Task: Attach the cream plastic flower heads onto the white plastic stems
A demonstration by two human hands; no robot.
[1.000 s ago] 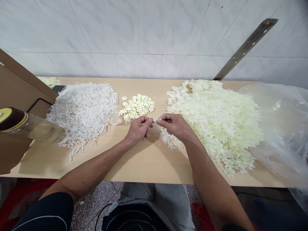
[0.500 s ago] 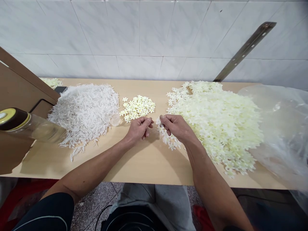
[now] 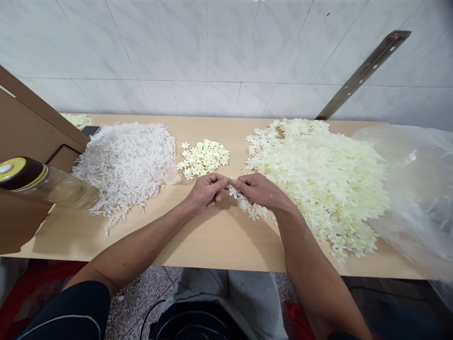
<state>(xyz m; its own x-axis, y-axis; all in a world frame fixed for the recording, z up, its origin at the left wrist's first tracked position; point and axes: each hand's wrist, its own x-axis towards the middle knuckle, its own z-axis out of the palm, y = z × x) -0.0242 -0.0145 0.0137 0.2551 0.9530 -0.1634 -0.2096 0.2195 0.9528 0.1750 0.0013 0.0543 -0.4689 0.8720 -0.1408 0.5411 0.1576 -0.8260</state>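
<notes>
My left hand (image 3: 209,192) and my right hand (image 3: 257,190) meet fingertip to fingertip above the table, both closed in a pinch. Whatever they hold between the fingertips is too small and covered to make out. Loose white blossoms (image 3: 253,211) lie under and beside my right hand. Behind my left hand sits a small heap of pale yellow artificial flowers (image 3: 204,158). A large heap of pale flower heads (image 3: 325,179) spreads to the right of my right hand. Off to the left is a pile of thin white plastic stalks (image 3: 123,163).
A clear jar with a dark and yellow lid (image 3: 21,174) stands at the left by a brown cardboard panel (image 3: 31,123). Clear plastic sheeting (image 3: 417,189) covers the right end. A metal bar (image 3: 364,73) leans against the tiled wall (image 3: 187,42).
My hands have come together: the fingertips were a little apart and now touch. The right hand has shifted slightly left and toward me. The heaps look unchanged.
</notes>
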